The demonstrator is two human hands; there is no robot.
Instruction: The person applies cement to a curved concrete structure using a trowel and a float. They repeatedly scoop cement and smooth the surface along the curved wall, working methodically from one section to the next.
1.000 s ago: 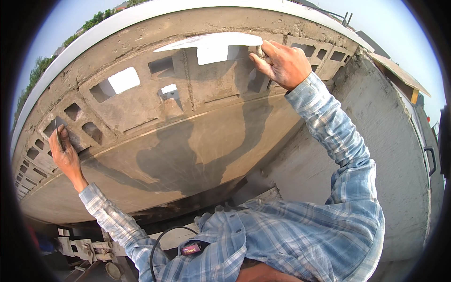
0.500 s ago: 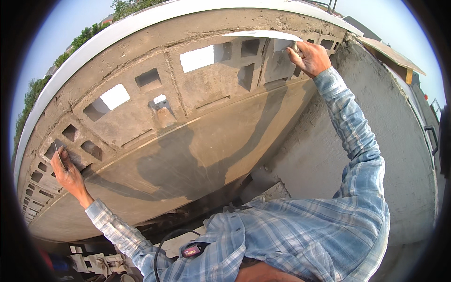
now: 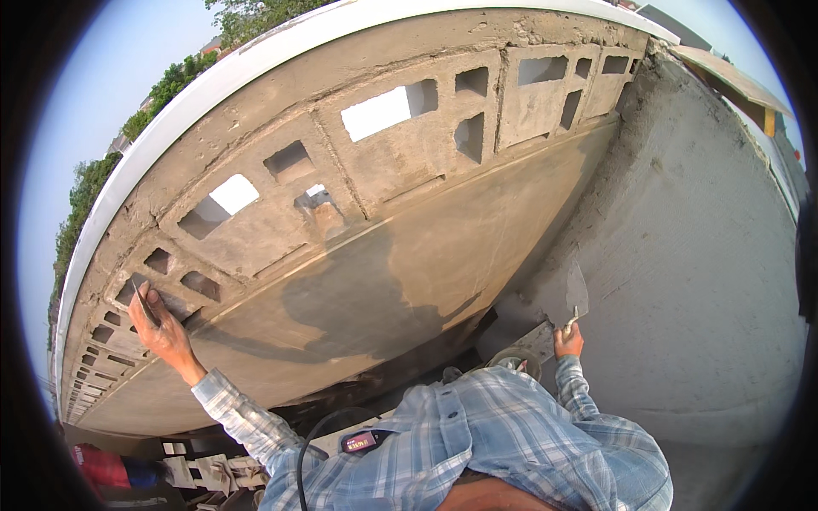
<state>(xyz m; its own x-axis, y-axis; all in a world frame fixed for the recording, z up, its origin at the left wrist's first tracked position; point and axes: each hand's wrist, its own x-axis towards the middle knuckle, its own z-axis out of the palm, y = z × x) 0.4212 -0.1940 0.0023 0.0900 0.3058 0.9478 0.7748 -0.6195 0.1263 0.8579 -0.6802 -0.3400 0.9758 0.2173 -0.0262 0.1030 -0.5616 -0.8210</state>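
My right hand (image 3: 568, 339) grips the handle of a pointing trowel (image 3: 578, 288), low beside the grey plastered wall at right. The blade points upward, away from me. My left hand (image 3: 168, 337) is raised to the left part of a wall of hollow concrete blocks (image 3: 392, 162). Between its thumb and fingers is a thin flat tool (image 3: 146, 305), seen nearly edge-on, so its kind is unclear. That hand is beside the block openings, and I cannot tell whether it touches the wall. Below the blocks runs a smooth plastered band (image 3: 443, 247) with my shadow on it.
A white edge (image 3: 196, 98) caps the block wall. The grey plastered wall (image 3: 690, 255) meets it at the right corner. A round bucket-like container (image 3: 521, 358) stands partly hidden by my shirt. Red and dark blue cloth (image 3: 102, 467) and broken pieces (image 3: 209, 473) lie lower left.
My right hand has dropped with the trowel from the upper right blocks to low beside the grey wall. My left hand stays by the left blocks; the view has shifted slightly.
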